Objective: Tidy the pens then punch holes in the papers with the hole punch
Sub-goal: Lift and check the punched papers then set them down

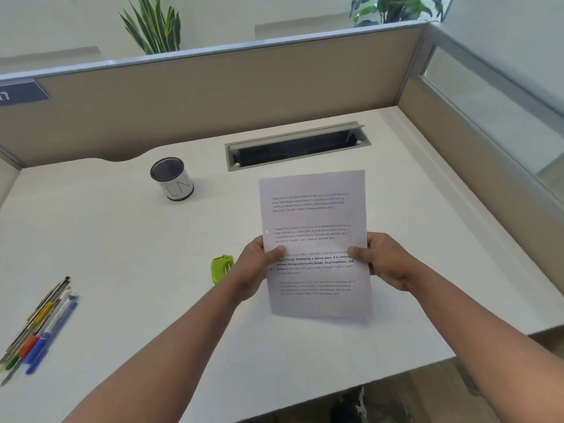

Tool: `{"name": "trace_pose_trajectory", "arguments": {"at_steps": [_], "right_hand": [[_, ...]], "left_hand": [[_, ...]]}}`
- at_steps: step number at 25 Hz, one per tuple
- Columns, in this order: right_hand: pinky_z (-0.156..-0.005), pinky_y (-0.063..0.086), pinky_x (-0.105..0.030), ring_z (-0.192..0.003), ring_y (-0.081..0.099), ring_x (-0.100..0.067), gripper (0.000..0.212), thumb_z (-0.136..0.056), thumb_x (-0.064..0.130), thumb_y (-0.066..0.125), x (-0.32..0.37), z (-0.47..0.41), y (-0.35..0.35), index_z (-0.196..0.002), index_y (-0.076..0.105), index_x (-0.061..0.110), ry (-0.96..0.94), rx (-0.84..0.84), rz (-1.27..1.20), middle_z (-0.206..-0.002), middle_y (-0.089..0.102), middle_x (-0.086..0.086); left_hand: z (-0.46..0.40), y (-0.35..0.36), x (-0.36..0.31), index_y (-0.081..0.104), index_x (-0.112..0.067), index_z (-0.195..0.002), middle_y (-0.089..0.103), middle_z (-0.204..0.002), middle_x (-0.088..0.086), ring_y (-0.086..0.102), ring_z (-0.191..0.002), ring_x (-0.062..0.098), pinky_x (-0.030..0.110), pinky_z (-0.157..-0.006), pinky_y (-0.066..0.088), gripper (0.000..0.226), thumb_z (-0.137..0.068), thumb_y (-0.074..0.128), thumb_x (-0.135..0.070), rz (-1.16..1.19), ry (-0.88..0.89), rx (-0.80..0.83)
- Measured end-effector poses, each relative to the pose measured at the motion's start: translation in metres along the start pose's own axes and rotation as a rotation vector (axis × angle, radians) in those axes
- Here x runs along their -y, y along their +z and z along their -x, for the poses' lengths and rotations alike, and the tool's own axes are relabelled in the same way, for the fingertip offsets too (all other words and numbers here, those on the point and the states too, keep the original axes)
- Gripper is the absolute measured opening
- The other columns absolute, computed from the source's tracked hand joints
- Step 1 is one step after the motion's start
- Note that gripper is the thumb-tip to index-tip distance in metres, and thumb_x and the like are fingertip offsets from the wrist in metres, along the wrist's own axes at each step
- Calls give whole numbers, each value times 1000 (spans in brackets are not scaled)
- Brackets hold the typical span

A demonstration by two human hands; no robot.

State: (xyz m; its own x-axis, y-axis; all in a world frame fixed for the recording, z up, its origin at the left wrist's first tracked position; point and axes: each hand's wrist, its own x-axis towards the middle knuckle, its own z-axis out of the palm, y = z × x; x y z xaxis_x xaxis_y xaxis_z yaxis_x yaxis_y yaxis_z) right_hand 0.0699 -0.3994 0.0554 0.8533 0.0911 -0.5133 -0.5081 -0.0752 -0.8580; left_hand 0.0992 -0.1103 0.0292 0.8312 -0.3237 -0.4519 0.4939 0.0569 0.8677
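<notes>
papers point(314, 215): printed sheets held up off the surface point(122, 233), pretty much upright and facing the camera, one hand on each side edge. can't tell how many sheets are in there, text is kinda blurry

left hand point(259, 264): grasping the left edge of the papers, thumb on the front over the text, other fingers tucked behind

right hand point(381, 261): same deal on the right edge, thumb pinching the front, fingers curled round the back

hole punch point(222, 268): little green thing lying on the surface just left of the left hand, partly hidden behind the wrist. not touching the papers

pens point(39, 325): loose bunch lying on the surface well off to the left of both hands, nearer the body, all pointing roughly the same diagonal way. blue, red, green, yellow bits showing, edges blurry

pen cup point(171, 178): dark mesh cup with a white label, standing upright beyond the left hand and off to the left, nothing sticking out of it

cable slot point(297, 146): open grey tray set into the surface, just past the top edge of the papers

partition point(213, 96): beige cubicle wall behind all that, plants point(155, 25) poking up over it
</notes>
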Motion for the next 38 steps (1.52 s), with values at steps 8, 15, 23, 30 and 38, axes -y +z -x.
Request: {"name": "trace_pose_trajectory", "arguments": {"at_steps": [8,15,23,30,38], "right_hand": [[-87,60,-34,-102,74,-22,16,-101,11,58,1,18,-5,-111,71,12,-315,-257,-2,-108,78,-2],[-92,57,-32,-106,72,-20,23,-101,7,57,-7,25,-3,-109,73,21,-432,-360,-24,-111,77,-1],[-90,57,-31,-103,72,-14,30,-102,7,54,-16,24,-2,-105,73,30,-358,-367,9,-106,78,8],[-85,55,-21,-102,72,-6,32,-103,8,53,-20,27,-4,-107,71,33,-337,-355,8,-105,77,15],[-86,59,-30,-99,75,-19,18,-96,6,65,-18,33,-24,-107,72,18,-300,-357,-116,-105,79,0]], "left_hand": [[-2,58,-19,70,-23,-103,77,-104,-2,73,-99,23,39,-85,60,22,-101,55,-7,-154,327,-267],[-9,79,-14,68,-27,-108,75,-108,-9,70,-102,16,32,-85,58,23,-102,53,-10,-179,411,-337],[-12,81,-5,68,-35,-103,74,-103,-17,69,-100,10,29,-86,56,29,-102,54,-10,-234,415,-320],[-17,82,5,70,-23,-114,74,-109,-12,68,-103,8,26,-87,54,22,-101,56,-11,-262,418,-309],[-20,82,-14,73,-23,-100,77,-100,-8,71,-92,12,27,-80,56,18,-100,60,-10,-157,369,-280]]}}
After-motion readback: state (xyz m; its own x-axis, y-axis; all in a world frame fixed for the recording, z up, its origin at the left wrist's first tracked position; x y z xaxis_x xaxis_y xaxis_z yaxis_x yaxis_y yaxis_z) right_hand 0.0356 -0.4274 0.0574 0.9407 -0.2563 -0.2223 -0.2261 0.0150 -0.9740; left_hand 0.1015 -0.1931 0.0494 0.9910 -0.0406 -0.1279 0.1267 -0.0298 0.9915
